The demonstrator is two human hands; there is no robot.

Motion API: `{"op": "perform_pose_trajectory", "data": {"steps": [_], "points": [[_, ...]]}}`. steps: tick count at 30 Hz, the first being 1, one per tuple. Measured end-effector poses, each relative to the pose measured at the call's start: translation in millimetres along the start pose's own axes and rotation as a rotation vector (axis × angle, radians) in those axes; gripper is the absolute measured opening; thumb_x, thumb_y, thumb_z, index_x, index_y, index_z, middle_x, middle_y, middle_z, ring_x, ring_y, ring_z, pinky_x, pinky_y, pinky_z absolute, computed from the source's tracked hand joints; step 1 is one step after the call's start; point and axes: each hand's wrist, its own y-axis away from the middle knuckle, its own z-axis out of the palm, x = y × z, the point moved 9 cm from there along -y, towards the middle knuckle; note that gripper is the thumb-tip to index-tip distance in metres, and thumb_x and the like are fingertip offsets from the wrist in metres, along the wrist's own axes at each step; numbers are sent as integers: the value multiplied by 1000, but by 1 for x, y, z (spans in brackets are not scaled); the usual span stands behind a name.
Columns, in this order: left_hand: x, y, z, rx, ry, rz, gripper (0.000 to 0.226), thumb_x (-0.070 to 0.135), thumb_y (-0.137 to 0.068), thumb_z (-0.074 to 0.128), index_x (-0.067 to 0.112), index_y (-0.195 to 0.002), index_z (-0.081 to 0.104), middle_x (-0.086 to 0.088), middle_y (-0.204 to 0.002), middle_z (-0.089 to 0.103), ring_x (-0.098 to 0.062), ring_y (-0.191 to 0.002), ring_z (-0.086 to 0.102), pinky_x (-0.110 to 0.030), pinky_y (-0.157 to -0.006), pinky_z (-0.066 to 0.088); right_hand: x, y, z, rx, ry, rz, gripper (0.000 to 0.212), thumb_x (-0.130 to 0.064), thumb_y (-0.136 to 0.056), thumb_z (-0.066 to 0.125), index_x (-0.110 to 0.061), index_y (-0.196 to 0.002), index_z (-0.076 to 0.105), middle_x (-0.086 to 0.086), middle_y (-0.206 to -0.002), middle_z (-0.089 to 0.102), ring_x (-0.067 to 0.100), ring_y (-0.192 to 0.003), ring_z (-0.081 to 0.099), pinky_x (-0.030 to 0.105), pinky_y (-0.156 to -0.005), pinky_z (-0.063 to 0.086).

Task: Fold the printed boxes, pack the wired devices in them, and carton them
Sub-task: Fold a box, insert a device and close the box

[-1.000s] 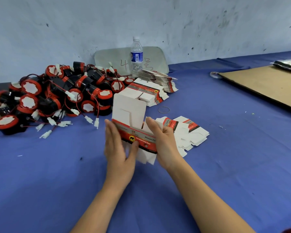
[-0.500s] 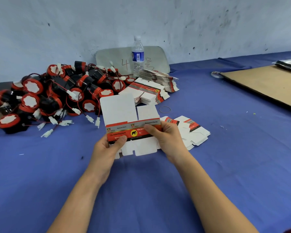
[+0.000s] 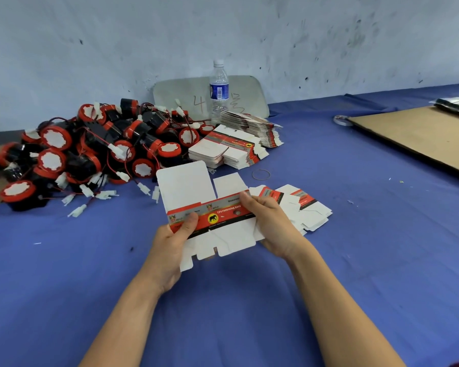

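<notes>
One cam only, wide-angle, worn on the person's head. Faces forward and down over the desk point(image 3: 64, 287) toward the wall point(image 3: 249, 30). Very near the work: both forearms start at the bottom edge, left hand point(image 3: 171, 247) and right hand point(image 3: 274, 226) grip the box point(image 3: 212, 217) at mid-frame. Wall fills the top third. Desk's far edge slants, higher on the right. One view, so nothing shared.

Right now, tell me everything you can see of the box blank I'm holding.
The box blank is thin white card, unfolded, with a red and grey printed band bearing a black elephant on a yellow circle. A tall rounded flap and a shorter one rise above the band; notched flaps hang below. The left grip pinches one end, the right grip the other, above the blue table.
</notes>
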Motion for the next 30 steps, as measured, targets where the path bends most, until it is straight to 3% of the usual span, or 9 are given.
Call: {"op": "perform_pose_trajectory", "data": {"steps": [4, 11, 14, 16, 18, 21, 23, 27, 30], "points": [[1, 1, 4, -5, -30, -4, 37, 45, -84, 50, 19, -107, 64, -6, -96, 75, -25, -82, 73, -34, -51, 58, -1, -1, -6, 16, -136, -1, 26, -43, -78, 63, -24, -72, 79, 6, -89, 76, 21, -82, 73, 32, -74, 60], [7, -1, -9, 94, -41, 72, 48, 60, -83, 43, 27, -94, 76, -6, -97, 75, -22, -89, 72, -40, -72, 57, 0, -2, -5, 33, -138, 0, 31, -38, -97, 49, -22, -93, 76, 6, -101, 74, 22, -96, 71, 41, -93, 54], [9, -2, -6, 45, -72, 116, 64, 70, -81, 50, 40, -137, 48, 7, -123, 67, -18, -111, 65, -45, -82, 57, -7, -2, 3, -26, -145, -53, 38, -44, -98, 43, -26, -129, 57, 4, -120, 68, 24, -111, 65, 44, -94, 53], [10, -1, -4, 37, -103, 139, 76, 78, -71, 56, 58, -140, 30, 26, -127, 60, -6, -119, 59, -43, -100, 48, -7, -1, 9, -57, -107, -52, 39, -55, -92, 45, -47, -129, 51, -5, -115, 70, 23, -111, 65, 45, -93, 54], [12, 0, 0, 1, -121, 183, 91, 81, -63, 62, 62, -141, 20, 28, -126, 59, -6, -118, 59, -36, -100, 47, -5, 2, 14, -69, -33, -41, 27, -59, -92, 43, -64, -118, 50, -14, -113, 70, 21, -112, 65, 46, -100, 48], [12, 2, 7, -40, -180, 208, 95, 67, -65, 72, 66, -140, 13, 16, -128, 61, -14, -112, 64, -25, -82, 55, -2, 5, 23, -95, 113, -48, 23, -60, -95, 37, -71, -115, 41, -18, -135, 54, 17, -120, 59, 46, -109, 40], [11, 1, 7, -17, -146, 189, 86, 45, -75, 71, 67, -138, 16, 6, -128, 62, -20, -108, 67, -32, -80, 57, -3, 5, 28, -140, 104, -71, 29, -62, -93, 37, -69, -121, 38, -14, -147, 43, 14, -119, 59, 42, -107, 43], [6, -4, -4, 58, 129, 82, 60, 25, -96, 52, 57, -141, 29, 0, -114, 71, -21, -90, 72, -32, -65, 58, -20, 8, 22, -131, -25, -176, 44, -26, -97, 45, -54, -131, 44, -13, -145, 42, 8, -104, 65, 29, -80, 57], [0, -8, -14, 83, 257, 14, 43, 29, -99, 44, 49, -138, 43, 8, -106, 71, -12, -83, 72, -24, -56, 56, -31, 18, 26, -141, 276, -304, 84, 14, -86, 37, -53, -137, 39, -11, -150, 36, 9, -123, 53, 40, -93, 54]]}}
